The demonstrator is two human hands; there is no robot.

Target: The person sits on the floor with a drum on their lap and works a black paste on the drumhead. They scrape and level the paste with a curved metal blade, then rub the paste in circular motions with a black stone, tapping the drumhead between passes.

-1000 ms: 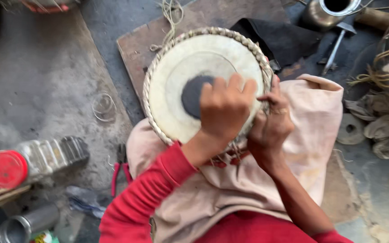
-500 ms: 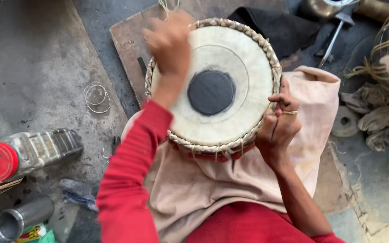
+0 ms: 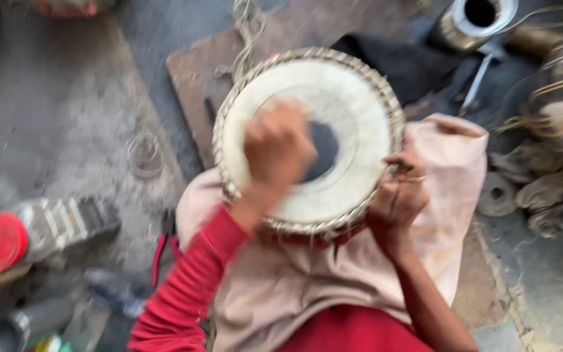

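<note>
Cream drumhead point(image 3: 353, 111) now sits under the left hand point(image 3: 276, 148), back from the far rim and curled loosely over the black centre patch point(image 3: 324, 151). Right hand point(image 3: 397, 195) still grips the drum's near edge, so the drum stays steadied.

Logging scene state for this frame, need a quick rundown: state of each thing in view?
drum: upright on the lap, skin facing up, dark round patch partly covered
left hand: blurred, over the drum skin, fingers curled
right hand: gripping the drum's rim at its side
cloth: spread over the lap under the drum
bottle: lying on its side, red cap on
pliers: on the floor, untouched
</note>
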